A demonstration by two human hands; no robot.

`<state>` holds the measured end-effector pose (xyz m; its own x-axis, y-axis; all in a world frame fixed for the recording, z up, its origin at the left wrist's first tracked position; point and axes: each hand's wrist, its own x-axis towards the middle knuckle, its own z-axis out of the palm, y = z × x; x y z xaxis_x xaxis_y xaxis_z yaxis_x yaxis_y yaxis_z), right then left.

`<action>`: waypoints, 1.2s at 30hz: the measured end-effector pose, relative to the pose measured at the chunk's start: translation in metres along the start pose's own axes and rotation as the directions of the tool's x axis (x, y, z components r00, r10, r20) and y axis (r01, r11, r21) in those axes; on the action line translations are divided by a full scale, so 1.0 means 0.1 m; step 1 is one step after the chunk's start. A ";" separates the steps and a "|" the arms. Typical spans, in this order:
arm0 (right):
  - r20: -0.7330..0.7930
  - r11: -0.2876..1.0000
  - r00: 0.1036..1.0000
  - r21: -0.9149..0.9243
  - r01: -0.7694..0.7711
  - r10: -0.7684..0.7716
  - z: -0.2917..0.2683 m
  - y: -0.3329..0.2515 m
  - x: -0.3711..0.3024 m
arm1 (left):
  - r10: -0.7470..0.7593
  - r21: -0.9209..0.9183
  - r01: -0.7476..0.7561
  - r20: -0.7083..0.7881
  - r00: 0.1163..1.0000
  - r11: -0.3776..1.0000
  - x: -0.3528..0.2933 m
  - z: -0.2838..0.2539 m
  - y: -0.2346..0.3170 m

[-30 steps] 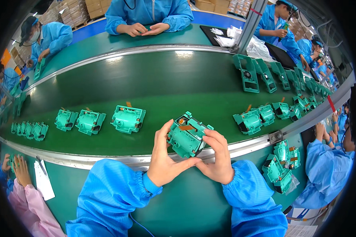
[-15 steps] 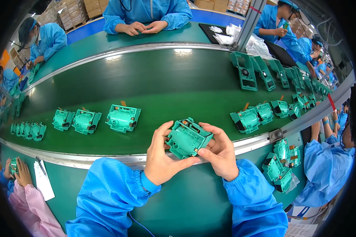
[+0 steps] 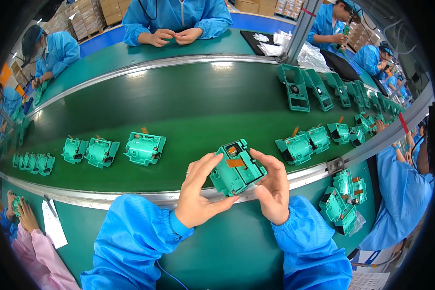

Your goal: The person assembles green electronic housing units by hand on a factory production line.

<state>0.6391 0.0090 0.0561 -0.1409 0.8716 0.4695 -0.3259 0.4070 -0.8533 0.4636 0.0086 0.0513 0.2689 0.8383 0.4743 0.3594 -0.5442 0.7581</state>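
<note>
A green plastic housing [image 3: 225,180] is held tilted above the belt's near rail, with an orange flex strip and a coppery round part showing on its upper side. My left hand [image 3: 198,193] grips its left side, thumb along the lower edge and fingers behind. On the other side, the fingers of my right hand [image 3: 273,188] bear on the housing's right edge, while that thumb stands off it. The parts of my fingers behind the housing are hidden.
Similar housings [image 3: 145,148] line the green conveyor belt [image 3: 179,106] left and right. Open green shells [image 3: 295,89] stand at far right. More housings [image 3: 334,205] lie on the near table by the metal post [image 3: 367,150]. Co-workers sit across and on both sides.
The housing has been turned in my hands, bringing the flex strip and coppery part into view. My right thumb has come off its lower corner. Things on the belt shifted slightly left in view.
</note>
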 end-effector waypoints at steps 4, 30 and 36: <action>-0.115 0.998 0.993 0.064 0.003 0.005 -0.02 0.01 -0.02 | -0.207 -0.613 0.174 0.018 0.978 0.771 0.01 0.01 0.02; -0.441 0.447 0.877 -0.834 -0.323 -0.190 -0.76 0.09 0.19 | -0.093 0.410 0.206 -0.280 0.955 0.889 0.20 -0.41 -0.25; -0.195 0.446 0.981 -0.879 -0.170 -0.012 -0.54 0.01 0.16 | -0.057 0.573 0.231 -0.305 0.951 0.786 0.20 -0.38 -0.31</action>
<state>0.6874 0.0381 0.0505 0.0483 0.9032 0.4264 0.7004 0.2737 -0.6591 0.4244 0.0432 0.0545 -0.0377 0.8383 0.5439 0.8567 -0.2531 0.4495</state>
